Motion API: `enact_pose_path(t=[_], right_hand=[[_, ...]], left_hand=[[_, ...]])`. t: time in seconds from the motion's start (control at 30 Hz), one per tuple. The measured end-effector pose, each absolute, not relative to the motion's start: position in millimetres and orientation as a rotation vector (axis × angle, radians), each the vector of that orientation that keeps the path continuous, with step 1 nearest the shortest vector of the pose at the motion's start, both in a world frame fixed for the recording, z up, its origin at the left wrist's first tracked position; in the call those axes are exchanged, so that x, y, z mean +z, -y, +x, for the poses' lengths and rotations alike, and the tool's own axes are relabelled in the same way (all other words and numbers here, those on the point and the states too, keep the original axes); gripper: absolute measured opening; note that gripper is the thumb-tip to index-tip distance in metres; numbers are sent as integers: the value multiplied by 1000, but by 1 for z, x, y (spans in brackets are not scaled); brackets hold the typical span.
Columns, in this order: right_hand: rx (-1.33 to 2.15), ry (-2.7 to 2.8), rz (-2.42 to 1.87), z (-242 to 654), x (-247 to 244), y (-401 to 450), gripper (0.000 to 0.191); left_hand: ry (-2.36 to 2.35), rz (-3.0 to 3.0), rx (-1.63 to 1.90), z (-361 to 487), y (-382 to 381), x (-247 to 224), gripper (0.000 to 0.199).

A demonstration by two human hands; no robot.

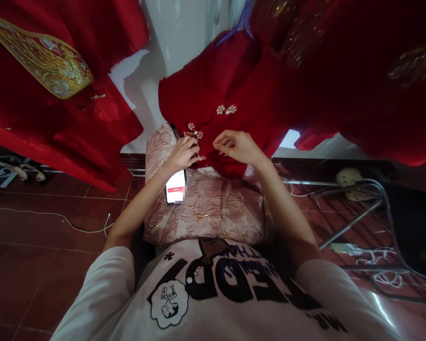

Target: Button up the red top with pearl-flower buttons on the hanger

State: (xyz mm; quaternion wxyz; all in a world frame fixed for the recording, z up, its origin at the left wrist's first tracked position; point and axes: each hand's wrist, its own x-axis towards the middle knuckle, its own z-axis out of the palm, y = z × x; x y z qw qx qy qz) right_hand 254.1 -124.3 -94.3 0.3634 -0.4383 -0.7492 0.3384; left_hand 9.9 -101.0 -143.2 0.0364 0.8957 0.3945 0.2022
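A red garment [195,90] hangs from a purple hanger [246,21], its lower end over pink brocade cloth [206,203] on the lap. Pearl flower clasps [226,110] decorate its front, with more beside my left hand. My left hand [185,152] rests on the garment's edge by these clasps, fingers bent; what they hold, if anything, is too small to tell. Just above the red cloth, my right hand [236,146] has its thumb and fingertips pinched together; anything between them is too small to see. A lit phone [176,188] lies on the brocade below my left wrist.
Red garments with gold decoration hang at the left [66,71] and the upper right [341,104]. A metal-framed chair [386,208] stands at the right, near white cables [386,279]. Another cable [71,223] crosses the tiled floor at the left.
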Motion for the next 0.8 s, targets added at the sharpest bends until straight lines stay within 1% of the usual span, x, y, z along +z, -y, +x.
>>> enact_pose_path(t=[0.07, 0.17, 0.27, 0.37, 0.53, 0.67, 0.73, 0.8], right_hand=[[862, 1924, -1118, 254, -94, 124, 16], [866, 1910, -1097, 256, -93, 124, 19], [890, 1899, -1074, 256, -91, 124, 25], [901, 1898, -1063, 256, -90, 125, 27], [879, 1908, -1053, 256, -88, 125, 30], [859, 1909, -1043, 258, -86, 125, 33], [859, 1905, -1042, 259, -85, 126, 35], [864, 1903, -1037, 261, -84, 126, 37]], left_hand=[[-1173, 2745, 665, 9, 98, -145, 5], [-1108, 2803, 740, 7, 95, -148, 10], [-1064, 2944, 785, 6, 93, -152, 18], [-1062, 3035, 834, 6, 91, -156, 24], [-1048, 3055, 914, 7, 89, -161, 26], [-1066, 2990, 983, 8, 90, -162, 33], [-1120, 2901, 978, 8, 91, -161, 27], [-1221, 2730, 982, 8, 91, -160, 12]])
